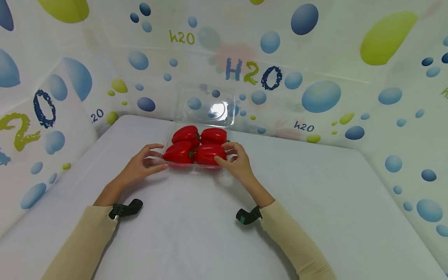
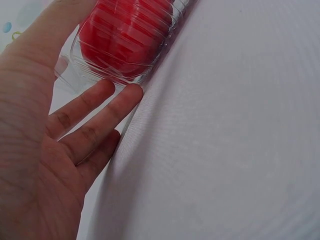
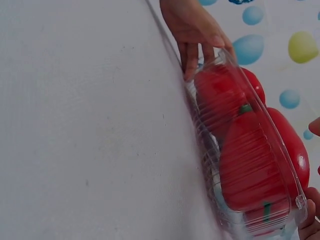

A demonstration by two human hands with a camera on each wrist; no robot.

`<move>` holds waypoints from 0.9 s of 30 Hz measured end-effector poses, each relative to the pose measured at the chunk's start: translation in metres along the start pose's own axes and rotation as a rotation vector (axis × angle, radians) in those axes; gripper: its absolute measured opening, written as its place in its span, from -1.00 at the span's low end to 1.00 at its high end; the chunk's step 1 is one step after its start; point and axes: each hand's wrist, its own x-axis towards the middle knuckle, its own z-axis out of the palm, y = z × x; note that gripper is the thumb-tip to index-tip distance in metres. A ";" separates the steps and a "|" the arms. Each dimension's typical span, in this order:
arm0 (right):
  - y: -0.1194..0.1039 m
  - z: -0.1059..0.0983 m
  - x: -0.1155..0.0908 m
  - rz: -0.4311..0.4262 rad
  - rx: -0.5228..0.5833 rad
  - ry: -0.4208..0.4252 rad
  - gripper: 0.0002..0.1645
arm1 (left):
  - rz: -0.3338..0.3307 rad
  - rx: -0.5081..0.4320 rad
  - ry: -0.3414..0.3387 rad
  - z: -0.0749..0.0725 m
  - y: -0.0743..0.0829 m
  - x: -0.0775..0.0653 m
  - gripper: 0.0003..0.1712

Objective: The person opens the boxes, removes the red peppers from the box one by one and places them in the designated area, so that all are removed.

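The person is working at both ends of a clear plastic box (image 1: 194, 167), which is sitting near the far edge of the white table (image 1: 315, 214), its transparent lid (image 1: 205, 107) standing up behind it. Four red peppers are filling the box in two rows: a rear-left pepper (image 1: 185, 135), a rear-right pepper (image 1: 214, 136), a front-left pepper (image 1: 177, 152) and a front-right pepper (image 1: 210, 154). The left hand (image 1: 138, 167) is spreading its fairly straight fingers along the left end, with fingertips meeting the wall low down and the thumb lying at the front corner. The right hand (image 1: 241, 165) is bending its thumb and forefinger about the right end, beside the front-right pepper; whether they are pinching the rim or pressing the pepper, one cannot tell. The step in hand appears to be steadying the loaded box, and doing it well is calling for equal, light pressure from both sides, since the thin walls are probably flexing easily. Low contact is likely serving better than squeezing the rim. Because the peppers are bulging above the rim, any shift is needing to be slow and level, lest one roll over the front edge.
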 end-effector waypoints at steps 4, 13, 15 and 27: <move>0.000 0.000 0.001 0.028 -0.044 -0.031 -0.35 | 0.003 -0.003 -0.001 -0.001 0.001 0.000 -0.19; -0.040 0.000 -0.007 0.078 -0.091 -0.069 -0.35 | -0.014 0.000 -0.012 -0.004 0.004 -0.001 -0.15; -0.052 -0.001 -0.009 0.097 -0.108 -0.083 -0.35 | -0.017 0.007 -0.014 -0.005 0.004 -0.001 -0.15; -0.052 0.002 -0.009 0.022 -0.281 -0.079 -0.33 | 0.000 -0.010 -0.013 -0.002 0.003 -0.001 -0.16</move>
